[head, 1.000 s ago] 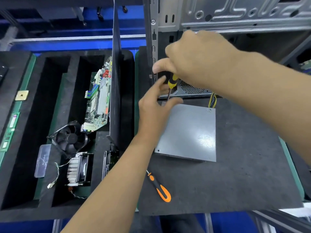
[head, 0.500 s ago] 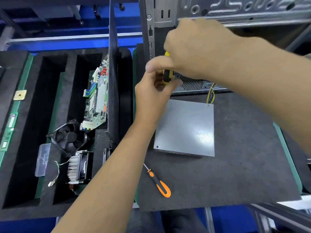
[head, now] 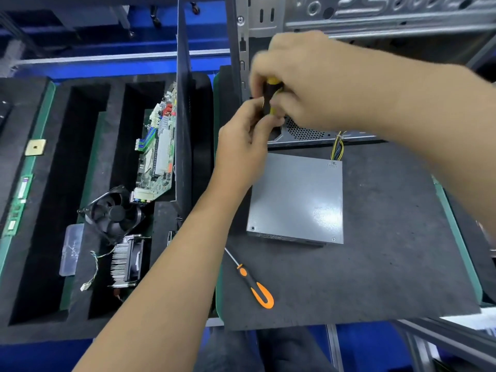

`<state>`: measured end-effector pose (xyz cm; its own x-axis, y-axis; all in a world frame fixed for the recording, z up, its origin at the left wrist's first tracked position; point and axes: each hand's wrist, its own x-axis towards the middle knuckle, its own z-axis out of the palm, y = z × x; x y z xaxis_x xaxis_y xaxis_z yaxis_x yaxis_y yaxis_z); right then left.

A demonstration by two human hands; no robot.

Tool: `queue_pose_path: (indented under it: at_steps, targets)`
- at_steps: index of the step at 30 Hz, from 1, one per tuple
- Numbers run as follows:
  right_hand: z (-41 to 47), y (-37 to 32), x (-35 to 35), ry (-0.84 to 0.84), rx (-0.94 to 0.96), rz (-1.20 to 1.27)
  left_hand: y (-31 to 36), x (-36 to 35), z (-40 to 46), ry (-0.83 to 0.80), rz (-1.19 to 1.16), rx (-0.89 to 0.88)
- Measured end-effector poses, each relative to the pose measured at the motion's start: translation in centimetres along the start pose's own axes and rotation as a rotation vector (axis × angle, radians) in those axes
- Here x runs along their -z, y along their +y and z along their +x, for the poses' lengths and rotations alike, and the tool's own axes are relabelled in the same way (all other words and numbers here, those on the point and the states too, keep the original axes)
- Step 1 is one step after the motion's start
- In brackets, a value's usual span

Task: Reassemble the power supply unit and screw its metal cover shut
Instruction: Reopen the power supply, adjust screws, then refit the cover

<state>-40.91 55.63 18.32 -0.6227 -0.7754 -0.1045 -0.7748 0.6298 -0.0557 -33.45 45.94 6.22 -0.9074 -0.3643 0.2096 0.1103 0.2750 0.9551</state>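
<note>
Two hands meet at the far left corner of the PSU (head: 295, 200), which lies flat on the surface (head: 375, 277) with its grey cover on top, just in front of the open case (head: 349, 17). The right hand (head: 303, 84) has its grip curled around the black and yellow screwdriver (head: 269, 99), held roughly upright. The left hand (head: 241, 146) closes its fingers on the lower part of the same tool, probably to steady the tip, though the tip and any screw are hidden behind the fingers. This hiding is the first risk: if the tip does not sit fully in the screw head, it can slip out and scratch the cover or damage the head. The image of the right hand is blurred, so I judge it is moving, and a fast turn on a tilted tool can start the screw crooked. A small screw can also drop and roll into the foam tray (head: 80, 183) on the left. The wires (head: 337, 149) come out at the far edge of the PSU; if they are caught under the cover edge, tightening can pinch them. Two near corners show small holes or screws, I cannot tell which. A spare orange screwdriver (head: 252, 283) lies near the front edge and an arm can knock it off.
</note>
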Motion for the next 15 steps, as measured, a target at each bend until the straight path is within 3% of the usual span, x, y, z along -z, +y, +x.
queue_pose_path:
  at_steps: [3,5,7,10,12,15]
  targets:
    - [0.1,0.2,0.3,0.048,-0.056,-0.078,0.3,-0.3,-0.1,-0.053,0.01,0.029]
    - [-0.1,0.3,0.1,0.084,-0.124,-0.117,0.6,-0.9,0.1,0.006,-0.023,0.079]
    - [-0.4,0.7,-0.2,0.041,-0.062,-0.024,0.6,-1.0,0.2,0.021,-0.042,0.071]
    - [-0.6,1.1,-0.1,-0.021,0.143,0.058,0.4,-0.3,0.0,-0.118,-0.106,0.057]
    - [-0.4,1.3,-0.6,0.068,0.085,-0.064,0.3,-0.1,-0.1,-0.166,-0.104,0.077]
    - [-0.5,1.1,-1.3,0.182,-0.076,-0.188,0.2,-0.5,0.1,-0.01,-0.05,0.075]
